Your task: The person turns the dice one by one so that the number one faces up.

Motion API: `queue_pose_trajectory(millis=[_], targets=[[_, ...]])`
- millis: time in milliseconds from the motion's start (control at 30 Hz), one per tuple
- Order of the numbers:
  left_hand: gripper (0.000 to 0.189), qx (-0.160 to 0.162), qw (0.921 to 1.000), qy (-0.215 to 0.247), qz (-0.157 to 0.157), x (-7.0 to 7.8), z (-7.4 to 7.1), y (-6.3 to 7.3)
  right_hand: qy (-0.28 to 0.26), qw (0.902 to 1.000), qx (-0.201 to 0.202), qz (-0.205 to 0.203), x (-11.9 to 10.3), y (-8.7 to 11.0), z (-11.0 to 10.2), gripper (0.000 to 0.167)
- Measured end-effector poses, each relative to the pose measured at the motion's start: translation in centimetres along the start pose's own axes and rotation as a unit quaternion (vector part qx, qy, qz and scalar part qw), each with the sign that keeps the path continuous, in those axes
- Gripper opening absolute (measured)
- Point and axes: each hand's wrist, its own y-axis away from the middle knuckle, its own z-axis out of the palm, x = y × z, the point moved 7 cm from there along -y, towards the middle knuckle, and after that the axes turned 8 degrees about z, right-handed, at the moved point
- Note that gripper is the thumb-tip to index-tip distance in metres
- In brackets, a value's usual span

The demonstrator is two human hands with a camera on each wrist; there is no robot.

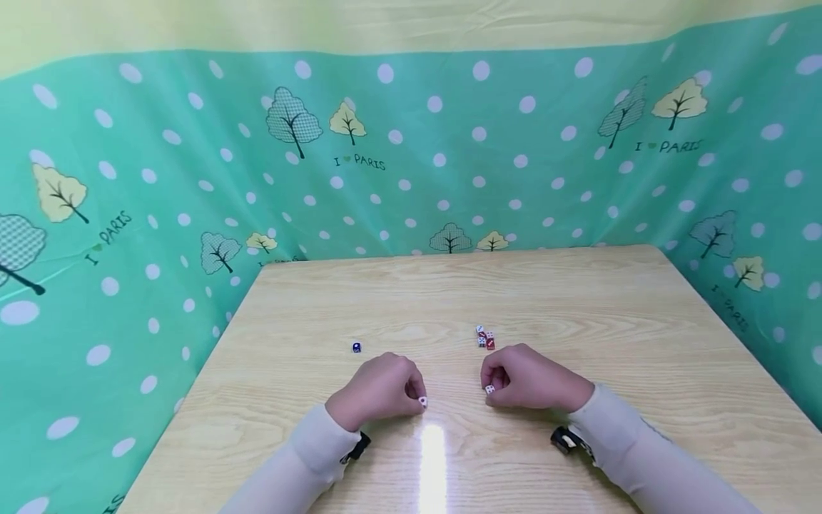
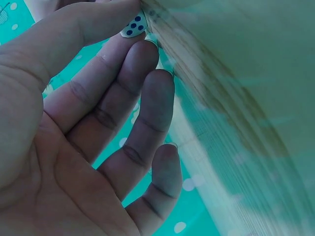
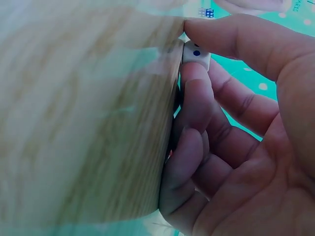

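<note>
My left hand is low over the table, pinching a white die between thumb and fingertips. In the left wrist view that die shows dark blue dots, and the other fingers curve loosely below it. Across from it, my right hand holds another white die at the tabletop. The right wrist view has this die between the thumb and index finger, partly covered by them. Just beyond the right hand sits a close cluster of white dice and red dice.
A single blue die lies beyond the left hand. The wooden table is bordered by a green dotted curtain at the back and sides. Light glares off the tabletop between the forearms. Black straps circle the wrists.
</note>
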Motion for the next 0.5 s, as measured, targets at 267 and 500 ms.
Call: queue_pose_trajectory(millis=[267,500], targets=[[0.009,0.003,1.0000,0.004,0.006,0.06,-0.04,0.06,-0.044,0.9989,0.003,0.018,0.35,0.02,-0.26,0.016],[0.010,0.004,1.0000,0.005,0.007,-0.14,-0.11,-0.01,-0.078,0.9964,-0.005,0.032,0.85,-0.13,-0.37,0.018]])
